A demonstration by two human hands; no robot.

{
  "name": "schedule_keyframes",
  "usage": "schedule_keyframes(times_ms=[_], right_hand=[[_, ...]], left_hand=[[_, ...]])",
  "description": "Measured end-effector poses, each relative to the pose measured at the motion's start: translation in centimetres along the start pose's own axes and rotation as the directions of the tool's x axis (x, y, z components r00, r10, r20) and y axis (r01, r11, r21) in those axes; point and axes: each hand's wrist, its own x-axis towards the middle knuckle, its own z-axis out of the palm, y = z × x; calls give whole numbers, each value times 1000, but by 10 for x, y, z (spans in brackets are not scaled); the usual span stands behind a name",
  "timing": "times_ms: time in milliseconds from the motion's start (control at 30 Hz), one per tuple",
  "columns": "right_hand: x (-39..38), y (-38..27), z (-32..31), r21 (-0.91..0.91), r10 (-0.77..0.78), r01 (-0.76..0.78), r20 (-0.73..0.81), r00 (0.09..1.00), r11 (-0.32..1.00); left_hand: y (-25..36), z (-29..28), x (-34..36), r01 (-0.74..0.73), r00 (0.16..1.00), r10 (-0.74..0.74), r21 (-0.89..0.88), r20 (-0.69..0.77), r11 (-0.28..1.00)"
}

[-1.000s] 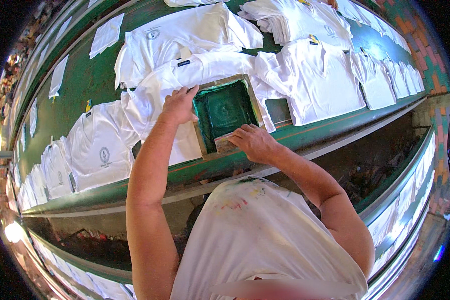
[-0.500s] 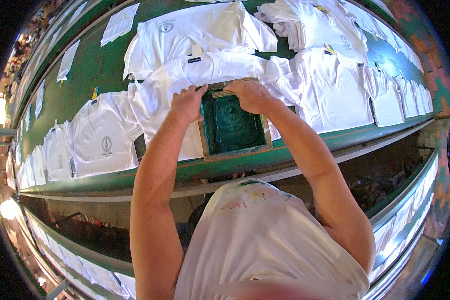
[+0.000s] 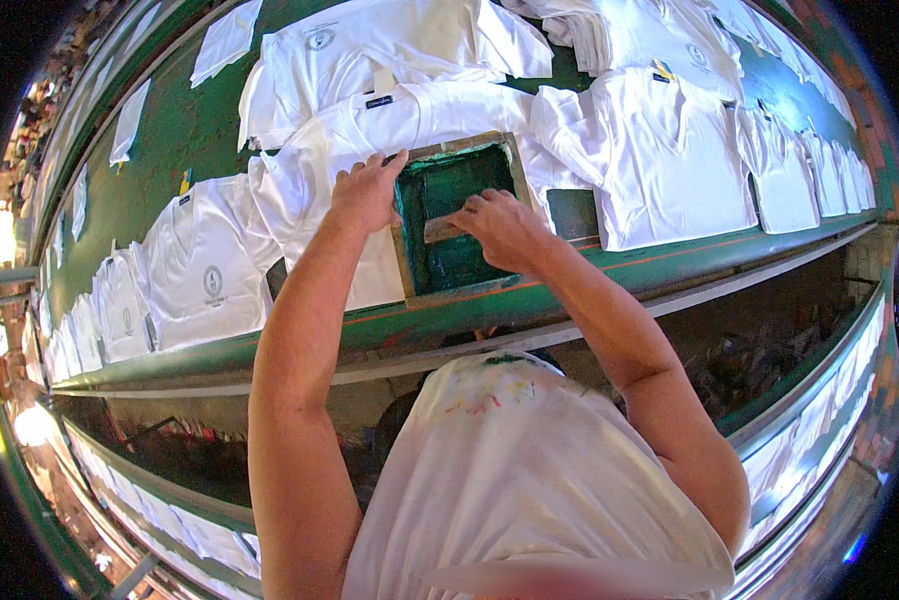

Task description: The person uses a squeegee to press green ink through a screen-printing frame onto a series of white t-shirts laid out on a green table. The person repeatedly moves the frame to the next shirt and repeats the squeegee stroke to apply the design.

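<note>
A screen frame [image 3: 463,282] with a wooden border and dark green mesh lies on a white V-neck shirt [image 3: 350,132] on the green table. My left hand [image 3: 368,196] grips the frame's upper left edge, fingertips over its corner. My right hand [image 3: 505,228] is closed on a wooden squeegee [image 3: 440,230], which sits across the middle of the green mesh. A white shirt with a printed emblem [image 3: 200,275] lies to the left, and a folded V-neck shirt [image 3: 670,175] lies to the right.
More white shirts line the long table [image 3: 140,210] in rows, with stacks [image 3: 625,35] and printed shirts [image 3: 390,40] farther back. A rail [image 3: 570,325] runs along the near edge above a dark gap. Other benches with white shirts [image 3: 160,500] curve along both lower sides.
My right hand and the squeegee went from the frame's lower edge up to its top half a second ago, and are now back down at mid-mesh. My left hand stays on the frame.
</note>
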Motion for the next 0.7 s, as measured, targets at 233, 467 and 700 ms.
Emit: schedule_keyframes(times_ms=[233,467,700], right_hand=[[-52,-38,16,80,15,-11,-48,999,997],[-66,-52,9,79,-17,14,27,999,997],[9,22,-21,265,39,-69,116,992,962]], left_hand=[[2,-4,3,13,999,-12,-28,43,1000],[3,-3,5,27,998,-25,-33,57,999],[6,-4,1,51,997,-51,4,52,999]])
